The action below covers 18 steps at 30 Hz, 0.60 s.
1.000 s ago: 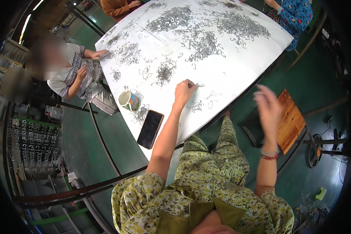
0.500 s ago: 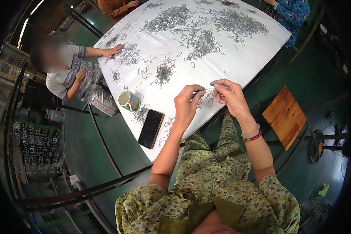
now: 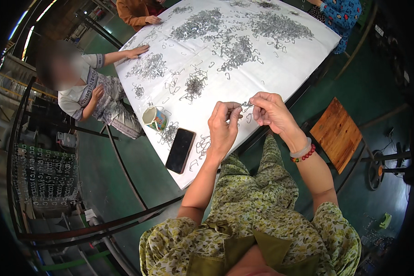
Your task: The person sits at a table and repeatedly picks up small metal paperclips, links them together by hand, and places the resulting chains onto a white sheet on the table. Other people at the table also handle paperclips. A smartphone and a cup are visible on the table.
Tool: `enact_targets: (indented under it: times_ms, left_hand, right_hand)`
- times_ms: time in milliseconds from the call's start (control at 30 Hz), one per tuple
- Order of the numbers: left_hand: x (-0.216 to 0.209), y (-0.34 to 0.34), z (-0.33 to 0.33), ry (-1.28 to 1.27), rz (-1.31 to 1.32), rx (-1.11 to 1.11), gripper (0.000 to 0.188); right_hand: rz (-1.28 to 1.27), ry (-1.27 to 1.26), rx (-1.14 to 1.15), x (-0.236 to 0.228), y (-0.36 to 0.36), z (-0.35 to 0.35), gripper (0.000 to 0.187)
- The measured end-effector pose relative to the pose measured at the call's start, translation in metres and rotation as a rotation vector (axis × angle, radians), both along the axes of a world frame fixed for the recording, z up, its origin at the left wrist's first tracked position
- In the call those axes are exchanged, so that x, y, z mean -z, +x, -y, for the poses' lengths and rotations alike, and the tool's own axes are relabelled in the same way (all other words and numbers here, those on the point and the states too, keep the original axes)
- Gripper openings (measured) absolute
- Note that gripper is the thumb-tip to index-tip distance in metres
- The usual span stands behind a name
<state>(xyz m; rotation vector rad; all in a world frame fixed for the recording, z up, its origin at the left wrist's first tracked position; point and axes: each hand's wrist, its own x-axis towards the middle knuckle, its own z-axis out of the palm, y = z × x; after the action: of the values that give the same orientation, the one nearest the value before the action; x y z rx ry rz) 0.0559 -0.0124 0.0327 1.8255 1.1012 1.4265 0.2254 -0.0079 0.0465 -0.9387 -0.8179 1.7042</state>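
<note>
Above the near corner of the white table, both my hands are raised and close together. My left hand pinches a small bent metal hook between thumb and fingertips. My right hand pinches the same hook, or one linked to it, from the other side; the fingertips hide which. More loose metal hooks lie on the table beside my left wrist. A black phone and a paper cup stand left of my hands.
Several piles of metal hooks spread over the table, with larger heaps at the far side. A co-worker sits at the left edge, one hand on the table. Two more people are at the far edge. A wooden stool stands at right.
My hands have come slightly closer together, and the metal piece between them has turned. At the left, the co-worker's hand on the table has shifted away from the hooks, toward the far side.
</note>
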Motion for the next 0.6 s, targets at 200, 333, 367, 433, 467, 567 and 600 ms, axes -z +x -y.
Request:
enact_targets:
  times_ms: [200,333,367,433,467,567,600]
  left_hand:
    - [0.000,-0.002,0.001,0.115,-0.031,-0.015,0.007]
    - [0.004,0.001,0.009,-0.130,0.291,0.056,0.008]
    - [0.006,-0.001,0.008,-0.040,0.192,0.069,0.008]
    - [0.007,-0.007,0.006,0.137,-0.007,0.093,0.007]
    - [0.004,-0.012,0.003,0.281,-0.179,0.042,0.007]
    - [0.011,-0.005,0.004,0.125,0.108,0.016,0.006]
    - [0.007,0.000,0.009,-0.089,0.350,0.017,0.005]
  right_hand:
    - [0.155,0.044,-0.073,-0.019,0.004,-0.003,0.018]
    - [0.159,0.061,-0.088,-0.029,0.000,0.005,0.019]
    - [0.163,0.054,-0.091,-0.028,0.001,0.007,0.019]
    - [0.244,0.041,-0.131,-0.030,0.011,0.003,0.020]
    - [0.281,0.033,-0.153,-0.030,0.013,0.002,0.021]
    - [0.227,0.020,-0.120,-0.034,0.005,0.006,0.023]
    - [0.248,0.001,-0.135,-0.036,0.000,0.007,0.022]
